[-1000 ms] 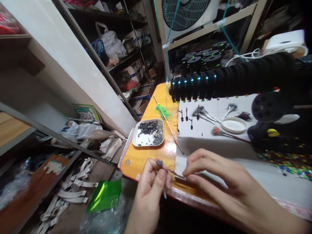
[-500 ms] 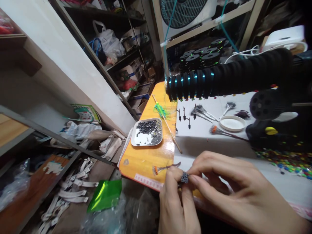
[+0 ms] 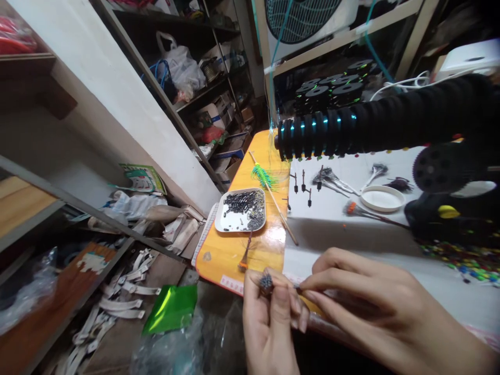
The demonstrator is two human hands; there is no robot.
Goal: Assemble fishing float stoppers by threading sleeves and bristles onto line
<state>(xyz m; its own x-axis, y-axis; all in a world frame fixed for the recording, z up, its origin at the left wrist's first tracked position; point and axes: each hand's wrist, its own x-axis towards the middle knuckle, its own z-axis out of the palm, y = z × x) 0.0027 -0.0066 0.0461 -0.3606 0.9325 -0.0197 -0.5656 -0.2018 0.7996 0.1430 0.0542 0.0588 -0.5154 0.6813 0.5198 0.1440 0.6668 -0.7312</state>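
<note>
Left hand [image 3: 269, 320] pinches bundle [image 3: 266, 283] — at table [image 3: 219, 260] edge.

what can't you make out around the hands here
Head view: what the right hand pinches, too thin, covered by its fingertips.
Stem of the dark tuft: buried in the left hand.
Black pieces in the white tray: too small to identify.
Fan: cut off by the top edge.

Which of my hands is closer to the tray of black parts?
Left. The left hand, pinching a dark tuft, is just this side of the tray. The right hand is further off to the right and seems to pinch the tuft's stem.
</note>
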